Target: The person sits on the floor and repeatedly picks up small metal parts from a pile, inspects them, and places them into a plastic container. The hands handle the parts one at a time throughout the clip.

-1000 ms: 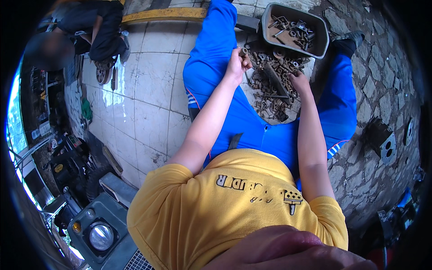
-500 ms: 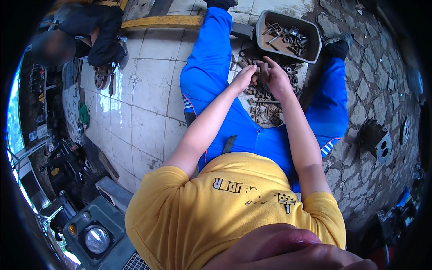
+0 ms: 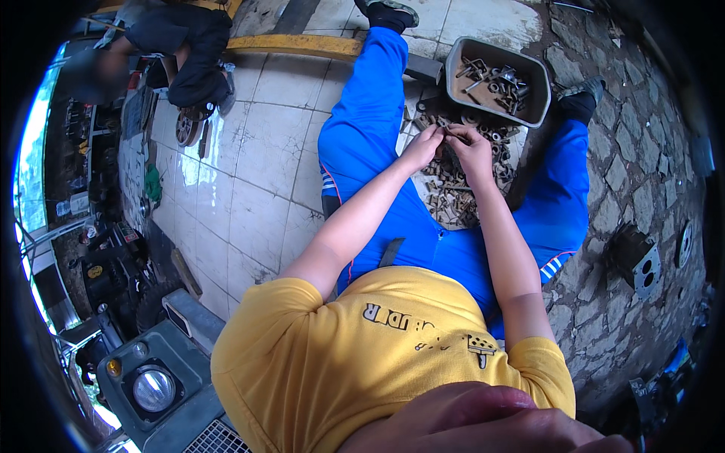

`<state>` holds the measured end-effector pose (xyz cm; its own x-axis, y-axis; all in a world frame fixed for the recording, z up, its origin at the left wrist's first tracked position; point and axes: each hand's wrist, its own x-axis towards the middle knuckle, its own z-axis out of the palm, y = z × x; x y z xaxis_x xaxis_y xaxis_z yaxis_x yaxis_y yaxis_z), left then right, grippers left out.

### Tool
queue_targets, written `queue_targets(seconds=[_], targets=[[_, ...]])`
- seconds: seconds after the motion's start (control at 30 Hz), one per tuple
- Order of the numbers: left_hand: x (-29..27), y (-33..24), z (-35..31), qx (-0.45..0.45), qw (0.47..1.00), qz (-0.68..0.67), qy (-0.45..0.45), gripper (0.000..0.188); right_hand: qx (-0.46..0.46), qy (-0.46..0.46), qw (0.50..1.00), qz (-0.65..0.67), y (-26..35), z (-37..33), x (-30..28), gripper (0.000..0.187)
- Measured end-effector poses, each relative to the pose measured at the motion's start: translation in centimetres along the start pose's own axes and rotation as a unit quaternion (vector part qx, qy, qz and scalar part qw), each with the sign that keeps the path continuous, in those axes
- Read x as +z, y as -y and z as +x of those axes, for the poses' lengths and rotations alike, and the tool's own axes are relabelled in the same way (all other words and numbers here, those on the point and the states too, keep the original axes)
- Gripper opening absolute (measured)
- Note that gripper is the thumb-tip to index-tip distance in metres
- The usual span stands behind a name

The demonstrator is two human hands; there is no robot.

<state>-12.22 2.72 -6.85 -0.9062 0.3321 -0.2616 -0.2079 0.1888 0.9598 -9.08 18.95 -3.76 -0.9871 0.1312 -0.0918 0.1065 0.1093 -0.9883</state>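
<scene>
My left hand (image 3: 423,149) and my right hand (image 3: 471,152) meet fingertip to fingertip between my spread legs. Both are closed in a pinch on something small and dark, too small to make out. Beneath and around them a loose pile of bolts, nuts and washers (image 3: 451,202) covers the pale tiles. Just beyond the hands stands a grey plastic tub (image 3: 541,89) with more bolts and metal fittings scattered in its bottom. My hands partly hide the middle of the pile.
A yellow beam (image 3: 302,45) lies beyond my left leg. At the far left a person (image 3: 198,57) crouches beside a round metal part (image 3: 186,128). A vehicle front with a headlamp (image 3: 154,389) is at lower left. A metal housing (image 3: 637,260) sits on stone paving at right.
My right hand's fingers, stretched out before, have curled into a pinch against the left fingertips. The whole view has shifted slightly, so the scene sits lower and further right.
</scene>
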Motion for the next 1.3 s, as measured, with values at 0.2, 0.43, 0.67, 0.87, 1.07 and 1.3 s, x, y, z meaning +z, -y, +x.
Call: queue_targets(seconds=[0.2,0.43,0.67,0.87,1.07,1.3], targets=[[-1.2,1.1,1.1,-0.072,0.994,-0.076,-0.001,0.042,0.01,-0.007,1.0,0.0,1.5,-1.1,2.0,0.015],[-1.4,-0.9,0.8,-0.119,0.978,-0.162,-0.059,0.039,0.1,0.0,0.975,0.198,0.0,0.0,0.5,0.015],[-1.7,-1.5,0.8,-0.022,0.988,-0.147,-0.051,0.036,0.133,-0.027,0.944,0.3,2.3,0.2,-0.3,0.029],[-0.6,-2.6,0.2,0.003,0.999,-0.041,0.03,0.038,0.093,-0.014,0.964,0.251,0.8,-0.2,0.9,0.033],[-1.0,-2.1,0.6,-0.052,0.983,-0.176,-0.022,0.036,0.021,-0.038,0.992,0.121,0.7,-0.6,2.1,0.035],[-0.7,-1.9,0.8,-0.035,0.987,-0.144,-0.065,0.031,-0.013,-0.018,1.0,0.011,1.1,-0.9,2.2,0.034]])
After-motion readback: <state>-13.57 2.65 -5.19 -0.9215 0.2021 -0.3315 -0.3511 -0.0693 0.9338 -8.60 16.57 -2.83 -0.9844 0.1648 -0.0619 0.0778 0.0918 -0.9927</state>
